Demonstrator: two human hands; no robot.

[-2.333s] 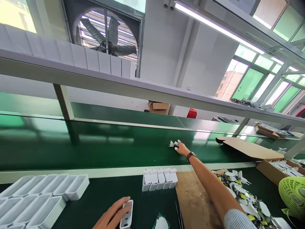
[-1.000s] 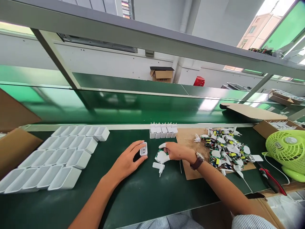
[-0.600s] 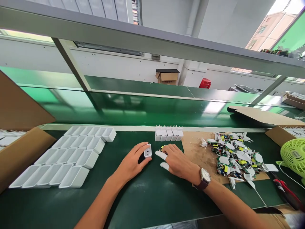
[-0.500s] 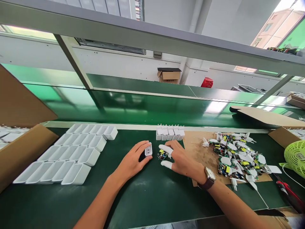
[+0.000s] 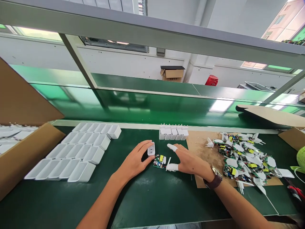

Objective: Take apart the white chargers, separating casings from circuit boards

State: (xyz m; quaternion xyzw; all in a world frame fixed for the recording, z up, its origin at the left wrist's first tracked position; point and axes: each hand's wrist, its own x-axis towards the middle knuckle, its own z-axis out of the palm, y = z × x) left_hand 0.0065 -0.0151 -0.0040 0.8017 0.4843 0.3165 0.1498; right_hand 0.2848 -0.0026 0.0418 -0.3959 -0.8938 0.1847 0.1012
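My left hand (image 5: 137,159) has its fingers and thumb around a small white charger housing (image 5: 151,150) with port slots on its end face, standing on the green bench. Just in front of that housing lies a small circuit board (image 5: 159,161) with a yellow transformer and a white piece at its right end. My right hand (image 5: 187,159), white coverings on its thumb and index finger, is open with those two digits spread. Its thumb tip is beside the board's white end; whether they touch, I cannot tell.
Rows of open white housings (image 5: 82,152) stand at left beside a cardboard box (image 5: 35,152). A row of white chargers (image 5: 173,132) sits at the back. Several circuit boards (image 5: 245,159) are piled on cardboard (image 5: 200,149) at right, near a green fan (image 5: 300,157).
My right hand has opened and drawn back from the circuit board, which now lies flat by my left thumb. My left hand still holds the housing. The view has shifted slightly.
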